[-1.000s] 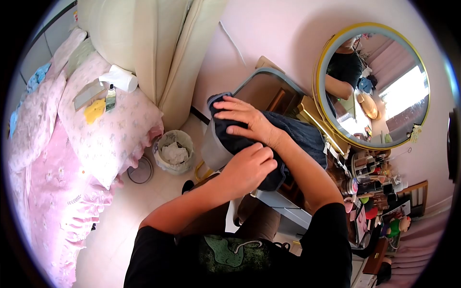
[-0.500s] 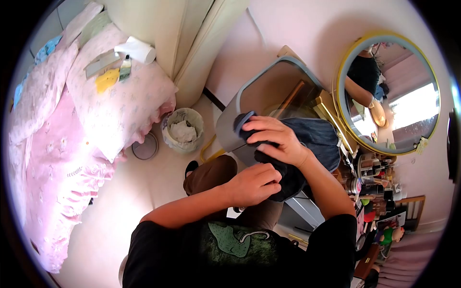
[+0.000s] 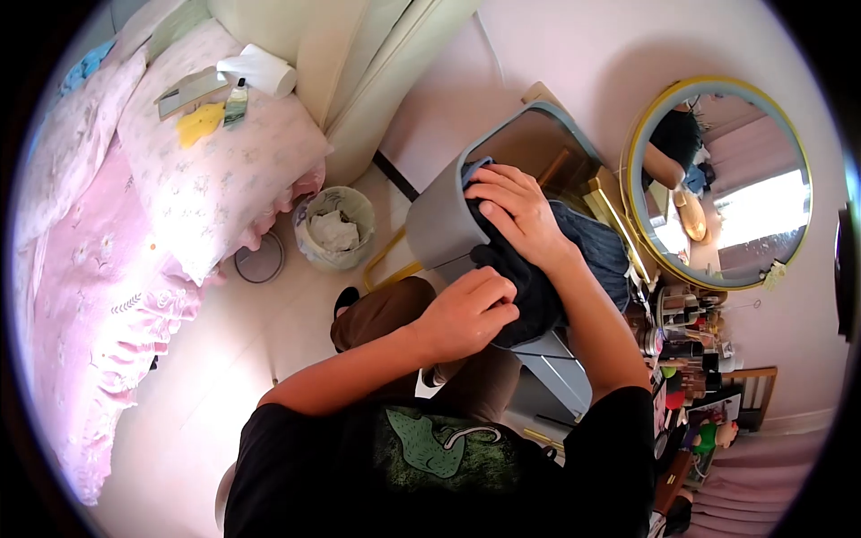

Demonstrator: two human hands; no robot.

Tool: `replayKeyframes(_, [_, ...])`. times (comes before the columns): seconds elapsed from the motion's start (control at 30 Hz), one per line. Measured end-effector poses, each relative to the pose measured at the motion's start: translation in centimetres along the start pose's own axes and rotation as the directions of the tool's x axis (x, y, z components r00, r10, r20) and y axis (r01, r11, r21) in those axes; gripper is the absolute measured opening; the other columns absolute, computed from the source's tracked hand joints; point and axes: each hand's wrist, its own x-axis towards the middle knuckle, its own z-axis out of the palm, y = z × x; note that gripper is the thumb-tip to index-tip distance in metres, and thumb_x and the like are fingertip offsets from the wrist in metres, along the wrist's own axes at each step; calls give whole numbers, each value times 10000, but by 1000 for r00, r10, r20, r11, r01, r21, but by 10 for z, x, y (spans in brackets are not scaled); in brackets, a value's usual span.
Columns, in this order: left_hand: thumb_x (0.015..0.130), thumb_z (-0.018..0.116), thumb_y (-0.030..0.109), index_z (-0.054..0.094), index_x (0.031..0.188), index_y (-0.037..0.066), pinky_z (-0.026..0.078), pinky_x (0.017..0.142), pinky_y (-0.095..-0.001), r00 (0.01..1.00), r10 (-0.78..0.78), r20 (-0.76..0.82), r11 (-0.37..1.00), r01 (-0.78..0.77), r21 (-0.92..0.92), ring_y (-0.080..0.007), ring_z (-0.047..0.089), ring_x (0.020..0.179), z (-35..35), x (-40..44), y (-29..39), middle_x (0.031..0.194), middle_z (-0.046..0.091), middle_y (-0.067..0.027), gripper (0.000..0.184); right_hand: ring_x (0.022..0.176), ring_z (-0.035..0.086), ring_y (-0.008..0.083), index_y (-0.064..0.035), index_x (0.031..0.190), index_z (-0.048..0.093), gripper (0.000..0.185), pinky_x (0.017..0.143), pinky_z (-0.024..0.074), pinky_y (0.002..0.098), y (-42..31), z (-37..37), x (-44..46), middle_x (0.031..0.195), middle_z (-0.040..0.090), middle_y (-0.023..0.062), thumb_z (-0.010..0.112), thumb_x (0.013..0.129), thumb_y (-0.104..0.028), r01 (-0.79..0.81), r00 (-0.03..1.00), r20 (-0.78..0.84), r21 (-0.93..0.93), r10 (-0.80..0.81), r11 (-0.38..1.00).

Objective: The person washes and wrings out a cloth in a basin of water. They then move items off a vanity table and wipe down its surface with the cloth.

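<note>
A black garment [image 3: 525, 309] is bunched up over the corner of the grey dressing table [image 3: 439, 224], in front of me. My left hand [image 3: 466, 312] is closed on its near edge, fingers curled in. My right hand [image 3: 520, 211] lies over the upper part, fingers bent round the cloth, with a blue-grey edge showing past the fingertips. Beside my right wrist, dark blue denim [image 3: 592, 255] lies on the table. Folds under both hands hide part of the garment.
A round mirror [image 3: 722, 184] stands on the right, above many cosmetics [image 3: 686, 332]. On the left are a bed with a pink pillow [image 3: 224, 170], a paper roll [image 3: 260, 70], a small bottle [image 3: 236, 103], and a waste bin [image 3: 334, 229] on the floor.
My right hand has moved up and away with the garment's upper end, onto the table edge. My left hand is slightly lower, and more of the black cloth shows between the hands.
</note>
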Motion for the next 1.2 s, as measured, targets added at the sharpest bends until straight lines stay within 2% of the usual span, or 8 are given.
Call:
replayKeyframes(0.23, [596, 608, -83, 578, 810, 13, 451, 679, -348, 1000, -2, -3, 997, 3, 74, -274, 515, 771, 2, 26, -1, 863, 489, -101, 237, 1127, 514, 226, -186, 1051, 666, 222, 908, 404, 416, 18, 5, 9, 1167, 612, -23, 529, 914, -294, -94, 994, -65, -139, 86, 986])
replayKeyframes(0.33, [614, 608, -89, 579, 854, 4, 457, 702, -364, 1000, -17, 13, 994, 15, 110, -292, 517, 799, 4, 31, 2, 889, 493, -113, 259, 1164, 482, 253, -170, 1093, 656, 252, 940, 385, 435, 25, 3, 8, 1216, 594, 15, 517, 923, -292, -159, 987, -27, -83, 157, 984])
replayKeyframes(0.47, [646, 622, -76, 578, 907, 1, 457, 750, -369, 996, -55, 77, 981, 39, 192, -298, 513, 865, 7, 33, 7, 948, 490, -117, 275, 1153, 487, 245, -178, 1088, 660, 249, 943, 386, 429, 38, 5, 6, 1226, 592, 0, 518, 921, -297, -188, 981, -69, -96, 182, 978])
replayKeyframes(0.8, [678, 648, 30, 575, 1022, -44, 438, 874, -385, 962, -155, 223, 829, 4, 559, -327, 494, 1004, 17, 63, -7, 1106, 485, -188, 360, 1140, 506, 221, -206, 1112, 642, 293, 905, 395, 442, 81, 12, 4, 1225, 590, -20, 487, 918, -362, -287, 951, -174, -179, 257, 941])
replayKeyframes(0.9, [705, 686, 121, 588, 1072, -42, 426, 922, -375, 921, -215, 326, 716, -79, 694, -319, 492, 1040, 18, 69, -30, 1156, 496, -201, 413, 1139, 516, 216, -186, 1167, 609, 332, 913, 381, 458, 102, 17, 6, 1221, 587, -8, 463, 927, -363, -390, 910, -281, -327, 305, 861])
replayKeyframes(1.07, [709, 701, 163, 581, 1120, -49, 418, 936, -403, 850, -328, 412, 660, -106, 744, -329, 490, 1090, 18, 85, -52, 1207, 495, -211, 478, 1089, 556, 240, -170, 1158, 609, 360, 903, 375, 461, 135, 19, 13, 1192, 597, 44, 435, 930, -387, -481, 872, -330, -443, 361, 756])
replayKeyframes(1.13, [722, 670, 111, 580, 1113, -56, 445, 922, -393, 879, -260, 400, 644, -151, 750, -331, 494, 1102, 18, 87, -67, 1229, 488, -222, 435, 1097, 554, 253, -166, 1180, 599, 397, 911, 367, 476, 144, 14, 14, 1201, 596, 50, 403, 932, -407, -617, 787, -336, -462, 518, 637])
replayKeyframes(1.2, [720, 649, 68, 584, 1104, -45, 462, 908, -382, 853, -296, 430, 675, -132, 726, -327, 497, 1104, 13, 98, -76, 1224, 491, -208, 406, 1114, 547, 282, -157, 1223, 573, 437, 937, 353, 488, 151, 8, 10, 1229, 580, 64, 373, 938, -421, -695, 713, -334, -459, 617, 554])
